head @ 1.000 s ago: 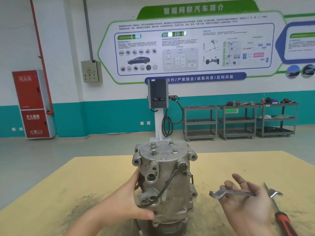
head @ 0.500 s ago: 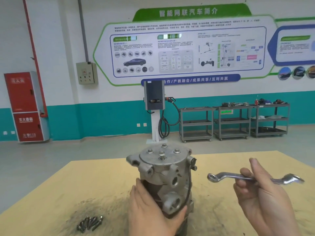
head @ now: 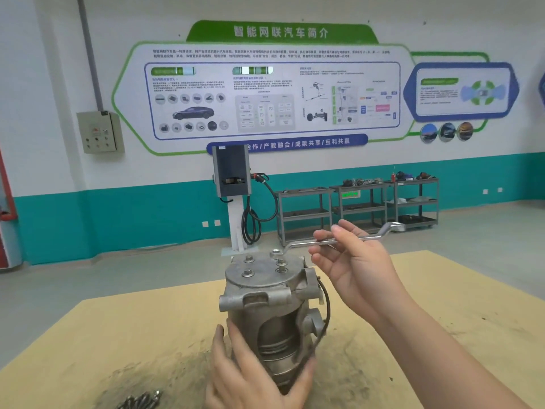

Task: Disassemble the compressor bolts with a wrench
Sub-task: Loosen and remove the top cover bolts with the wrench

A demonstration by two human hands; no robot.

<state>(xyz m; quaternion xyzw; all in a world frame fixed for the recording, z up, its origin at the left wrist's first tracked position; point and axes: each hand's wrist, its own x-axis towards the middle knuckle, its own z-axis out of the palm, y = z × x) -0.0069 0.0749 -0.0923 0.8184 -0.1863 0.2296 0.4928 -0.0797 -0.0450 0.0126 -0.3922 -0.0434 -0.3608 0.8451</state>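
Left hand (head: 253, 376) low at the near tabletop edge, palm and fingers wrapped around the lower body of the compressor (head: 274, 314), thumb on the right. Right hand (head: 351, 261) raised, forearm running in from the near right corner, palm up, fingers pinching the wrench (head: 333, 241) mid-shank.
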